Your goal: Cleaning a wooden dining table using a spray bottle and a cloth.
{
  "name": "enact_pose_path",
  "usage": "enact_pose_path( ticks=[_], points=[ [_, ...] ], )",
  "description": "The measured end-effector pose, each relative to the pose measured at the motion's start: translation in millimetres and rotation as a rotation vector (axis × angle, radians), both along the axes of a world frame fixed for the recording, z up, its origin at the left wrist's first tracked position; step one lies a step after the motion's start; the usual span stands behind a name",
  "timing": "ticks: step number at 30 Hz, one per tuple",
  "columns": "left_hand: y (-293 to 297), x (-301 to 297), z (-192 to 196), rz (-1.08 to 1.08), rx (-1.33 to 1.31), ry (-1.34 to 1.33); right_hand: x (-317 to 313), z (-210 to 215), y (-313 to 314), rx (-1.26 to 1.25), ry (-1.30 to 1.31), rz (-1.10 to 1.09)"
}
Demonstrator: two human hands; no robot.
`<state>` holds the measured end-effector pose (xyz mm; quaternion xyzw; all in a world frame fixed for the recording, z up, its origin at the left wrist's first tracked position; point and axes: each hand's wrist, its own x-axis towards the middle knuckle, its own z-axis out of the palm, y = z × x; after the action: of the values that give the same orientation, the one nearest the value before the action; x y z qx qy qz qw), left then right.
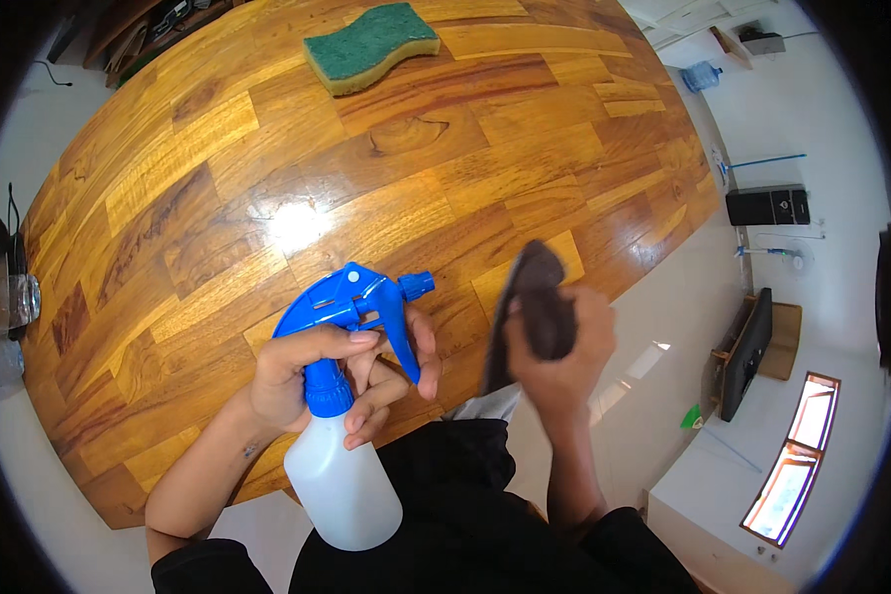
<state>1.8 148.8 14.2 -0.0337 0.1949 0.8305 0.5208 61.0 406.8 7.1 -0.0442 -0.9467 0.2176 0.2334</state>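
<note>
My left hand [337,381] is wrapped round the neck of a spray bottle [345,485] with a white body and blue trigger head. Its fingers reach up by the trigger, and the nozzle points right. In my right hand [569,351] is a dark brown thing [544,302] with a long flat face turned left and a thick rounded part under my fingers; it is blurred, so its kind is unclear. Both hands are raised over the near edge of the wooden table [396,188]. A green and yellow sponge [371,48] lies at the table's far side, apart from both hands.
Clear plastic bottles [0,337] stand beyond the table's left edge. To the right, over the pale floor, are a black speaker-like box [767,207], a dark flat screen [747,354] and a blue water jug [701,77]. Light glares off the tabletop.
</note>
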Motion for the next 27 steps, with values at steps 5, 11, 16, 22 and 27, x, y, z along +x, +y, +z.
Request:
enact_pose_path(
  ticks=[5, 11, 16, 22, 27],
  points=[
    [1.2, 1.0, -0.6, 0.039, 0.05, -0.073, 26.5, 9.5, -42.7, -0.072, -0.114, 0.263],
    [0.9, -0.6, 0.9, 0.045, 0.06, -0.079, 18.3, -0.7, -13.4, 0.001, 0.006, 0.296],
    [4.3, -1.3, -0.9, 0.045, 0.082, -0.081, -11.8, -18.0, 67.2, 0.066, 0.167, -0.157],
    [-0.2, 2.7, -4.1, 0.032, 0.104, -0.074, -22.0, -3.8, 64.1, 0.005, 0.016, -0.373],
    [-1.6, 3.2, -2.8, 0.009, 0.081, 0.003, 21.7, 0.0, -4.0, 0.083, 0.009, 0.1]
  ],
)
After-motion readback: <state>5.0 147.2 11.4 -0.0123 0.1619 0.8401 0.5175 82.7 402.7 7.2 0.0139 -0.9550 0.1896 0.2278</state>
